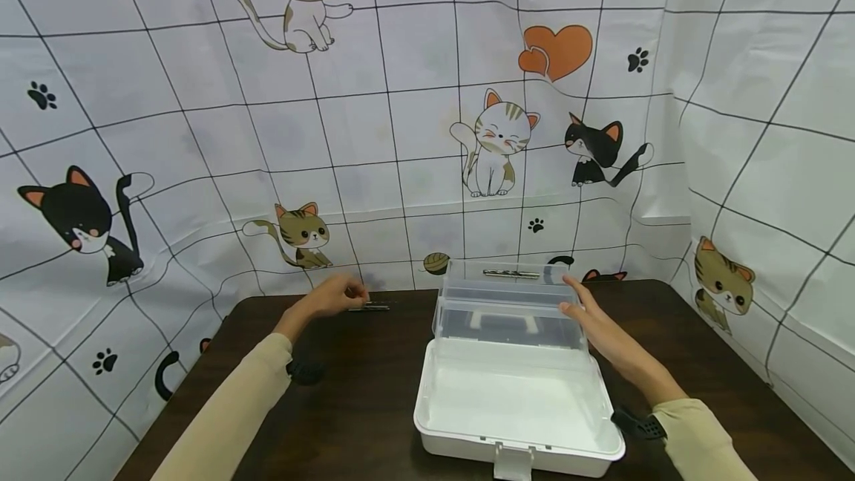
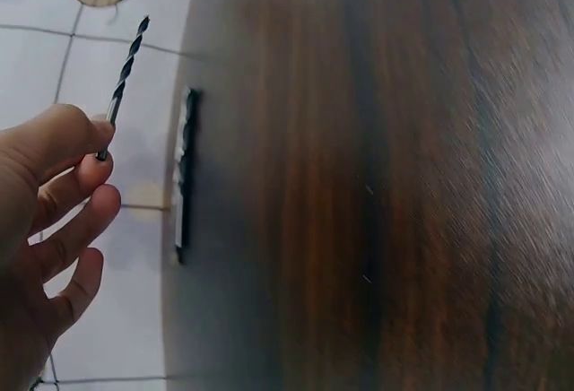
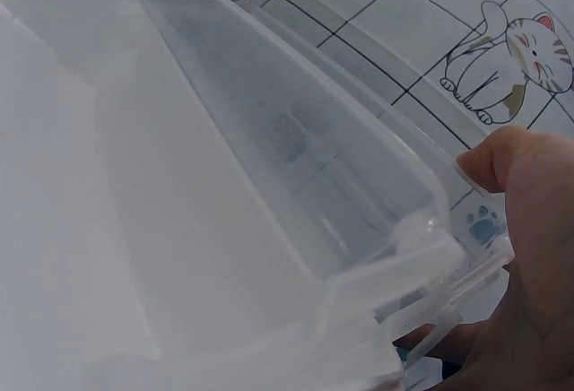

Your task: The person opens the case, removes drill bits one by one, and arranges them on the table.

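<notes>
My left hand (image 1: 332, 297) is over the back edge of the table, pinching a small dark twist drill bit (image 2: 124, 82) between thumb and fingertips, its tip pointing up in the left wrist view. Near that edge another, thicker drill bit (image 2: 186, 176) lies on the table. To the right stands a white storage box (image 1: 510, 392), opened, with its clear plastic trays (image 1: 510, 318) raised at the back. A drill bit (image 1: 510, 274) lies in the topmost clear part. My right hand (image 1: 604, 332) grips the right edge of the clear lid (image 3: 475, 265), thumb on the rim and fingers partly hidden.
A white latch (image 1: 513, 461) hangs at the front of the box. The dark wooden table (image 1: 354, 407) ends at the back against a white wall covering (image 1: 414, 132) printed with cats and grid lines, which also runs down the right side.
</notes>
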